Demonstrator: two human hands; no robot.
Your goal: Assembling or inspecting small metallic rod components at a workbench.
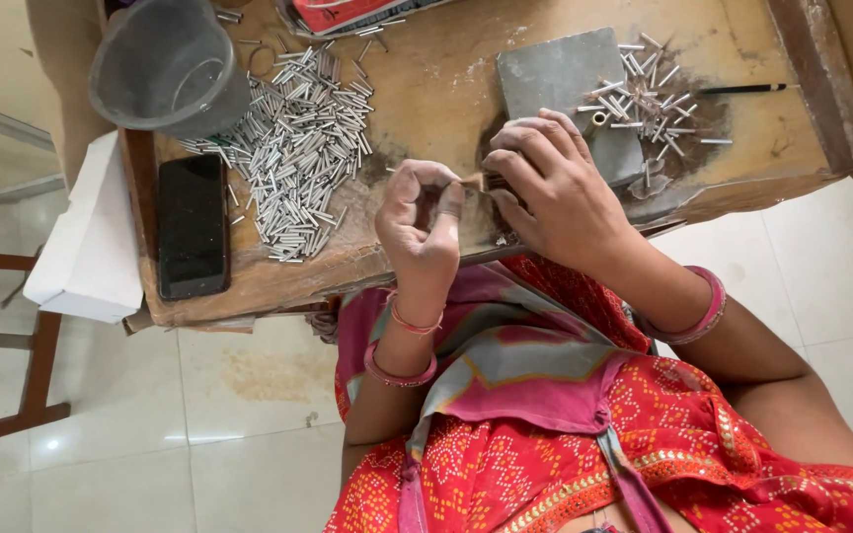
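My left hand is raised above the near edge of the low wooden workbench, thumb and fingers pinched on a small metal ring. My right hand is just to its right, fingers curled around a small brownish tool whose tip meets the ring. What the right hand covers is hidden. A large pile of short silver metal tubes lies left of the hands. A smaller scatter of tubes lies at the right, beside a grey stone slab.
A grey plastic bucket stands at the bench's back left. A black phone lies at the left edge beside a white box. A thin black brush lies at the far right. Pale floor tiles surround the bench.
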